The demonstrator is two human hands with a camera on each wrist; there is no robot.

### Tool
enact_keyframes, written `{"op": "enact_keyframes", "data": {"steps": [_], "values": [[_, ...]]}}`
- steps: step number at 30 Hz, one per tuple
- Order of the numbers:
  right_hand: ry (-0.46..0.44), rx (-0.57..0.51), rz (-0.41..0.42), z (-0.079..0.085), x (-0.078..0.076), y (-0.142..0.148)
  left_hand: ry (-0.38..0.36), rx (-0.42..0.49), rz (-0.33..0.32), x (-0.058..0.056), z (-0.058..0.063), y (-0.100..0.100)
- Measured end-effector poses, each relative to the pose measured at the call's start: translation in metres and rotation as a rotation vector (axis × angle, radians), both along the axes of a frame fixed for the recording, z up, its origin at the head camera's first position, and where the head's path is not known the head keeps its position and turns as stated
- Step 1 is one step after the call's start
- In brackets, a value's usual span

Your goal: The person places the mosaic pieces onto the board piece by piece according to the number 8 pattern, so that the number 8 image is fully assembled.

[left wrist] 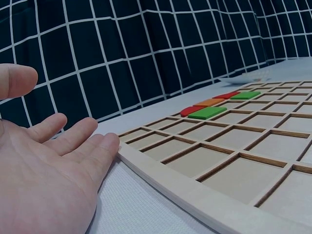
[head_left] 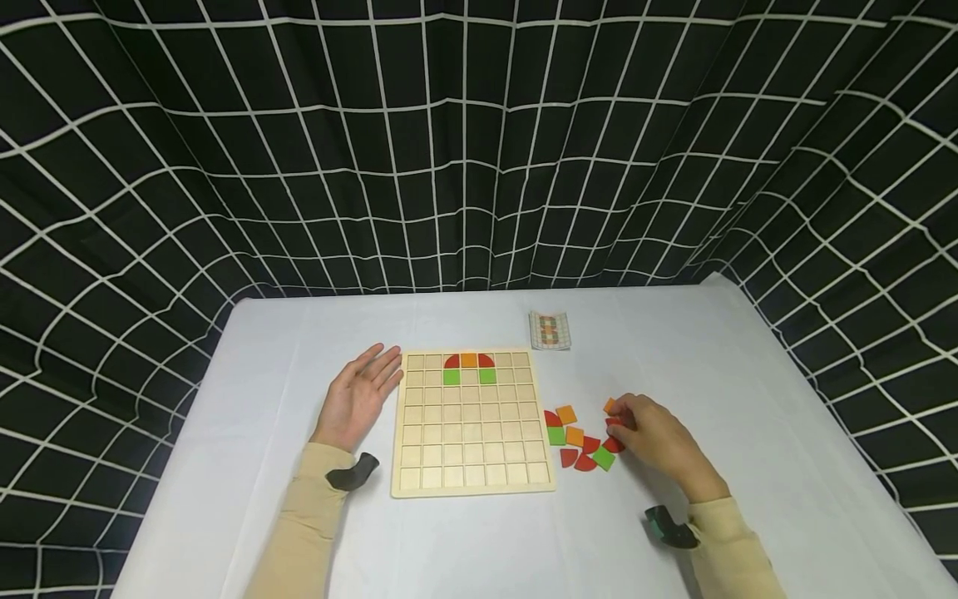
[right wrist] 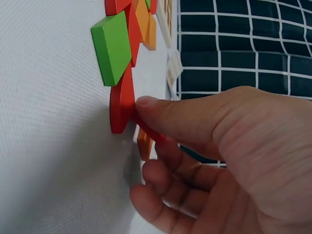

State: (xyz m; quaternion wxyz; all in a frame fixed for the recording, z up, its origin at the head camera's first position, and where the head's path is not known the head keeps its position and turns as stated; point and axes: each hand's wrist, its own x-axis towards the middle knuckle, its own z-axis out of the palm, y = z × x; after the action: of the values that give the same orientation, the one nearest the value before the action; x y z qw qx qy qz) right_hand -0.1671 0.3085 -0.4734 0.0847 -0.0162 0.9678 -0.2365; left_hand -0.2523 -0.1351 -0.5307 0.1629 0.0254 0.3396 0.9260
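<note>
My right hand (head_left: 662, 437) pinches a red quarter-round tile (right wrist: 148, 127) between thumb and index finger, low over the tablecloth. Right by its fingertips lie another red tile (right wrist: 123, 105) and an orange square tile (head_left: 609, 405). A green square tile (right wrist: 112, 46) sits close by in the loose group. My left hand (head_left: 359, 403) rests palm up, fingers extended, with fingertips at the left edge of the wooden grid board (head_left: 471, 433). Near the board's far edge, an orange tile (head_left: 468, 360) lies between two red quarter-round tiles (head_left: 451, 362), with two green tiles (head_left: 487, 376) in the row below.
More loose tiles lie right of the board, among them an orange square (head_left: 566, 414) and a green square (head_left: 556, 435). A small printed pattern card (head_left: 550, 331) lies beyond the board's far right corner. Black gridded curtains (head_left: 464, 166) enclose the white table (head_left: 299, 324).
</note>
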Motion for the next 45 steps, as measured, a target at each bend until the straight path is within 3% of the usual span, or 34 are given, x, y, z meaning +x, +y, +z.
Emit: {"op": "enact_keyframes", "data": {"steps": [9, 15, 32, 45], "values": [[-0.003, -0.023, 0.042, 0.003, 0.002, -0.001, -0.003, 0.005, -0.002, -0.001, 0.000, 0.000], [0.045, -0.066, 0.048, 0.010, -0.002, -0.001, -0.011, 0.013, 0.001, -0.001, 0.000, -0.001], [0.039, -0.216, 0.015, 0.036, -0.021, -0.025, -0.033, 0.015, 0.014, 0.000, 0.000, -0.001], [0.095, -0.285, 0.114, 0.049, -0.035, -0.054, -0.024, 0.008, 0.008, 0.000, 0.000, 0.000]]}}
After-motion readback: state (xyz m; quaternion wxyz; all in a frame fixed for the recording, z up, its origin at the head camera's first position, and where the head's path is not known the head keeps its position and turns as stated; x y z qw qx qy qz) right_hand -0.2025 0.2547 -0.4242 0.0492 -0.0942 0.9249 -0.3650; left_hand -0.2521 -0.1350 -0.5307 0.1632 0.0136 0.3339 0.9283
